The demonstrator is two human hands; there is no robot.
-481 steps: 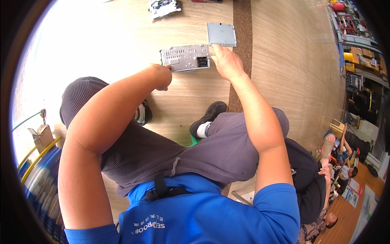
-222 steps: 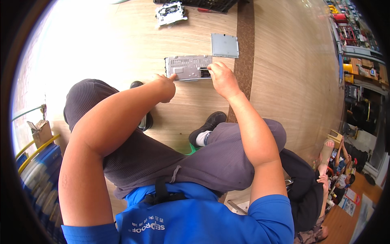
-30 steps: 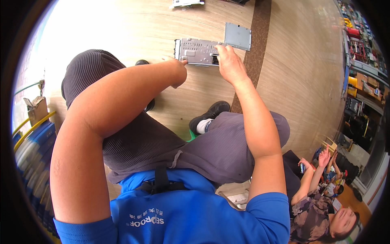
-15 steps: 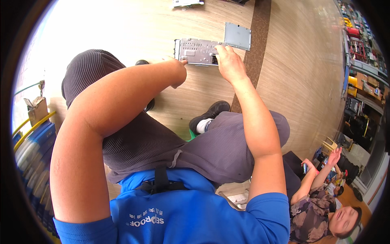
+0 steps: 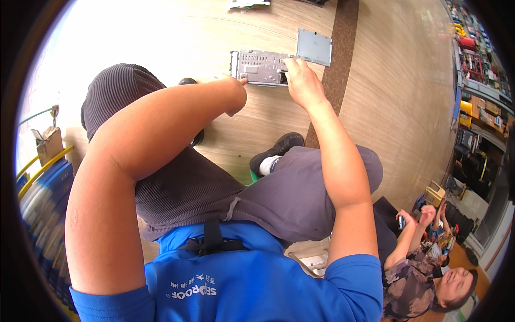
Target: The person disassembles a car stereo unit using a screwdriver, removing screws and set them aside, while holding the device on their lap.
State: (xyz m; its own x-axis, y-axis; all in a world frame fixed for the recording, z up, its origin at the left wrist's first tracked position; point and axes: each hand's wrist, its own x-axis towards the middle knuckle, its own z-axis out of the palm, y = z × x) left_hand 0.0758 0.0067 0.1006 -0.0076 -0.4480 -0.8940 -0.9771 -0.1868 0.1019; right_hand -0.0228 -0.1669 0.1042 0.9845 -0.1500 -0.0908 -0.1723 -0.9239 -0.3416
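A silver metal electronic unit (image 5: 256, 63), with slotted holes and a dark opening at its right end, lies on the floor in front of me. My left hand (image 5: 232, 92) grips its near left corner, most fingers hidden behind the wrist. At the right end, my right hand (image 5: 303, 80) has its fingertips bent together over the opening; whatever they hold is hidden. A flat grey metal plate (image 5: 315, 48) lies just beyond that hand, at the back right of the unit.
A white mechanism (image 5: 248, 3) lies at the top edge. My knees and shoes flank the near floor. Blue stacked items (image 5: 45, 214) stand at the left. At lower right a co-worker (image 5: 413, 284) holds a small object; cluttered shelves (image 5: 472, 53) line the right side.
Both my hands have barely moved over the last second. The co-worker's raised hand has shifted down, and this person shows much more than in the oldest frames.
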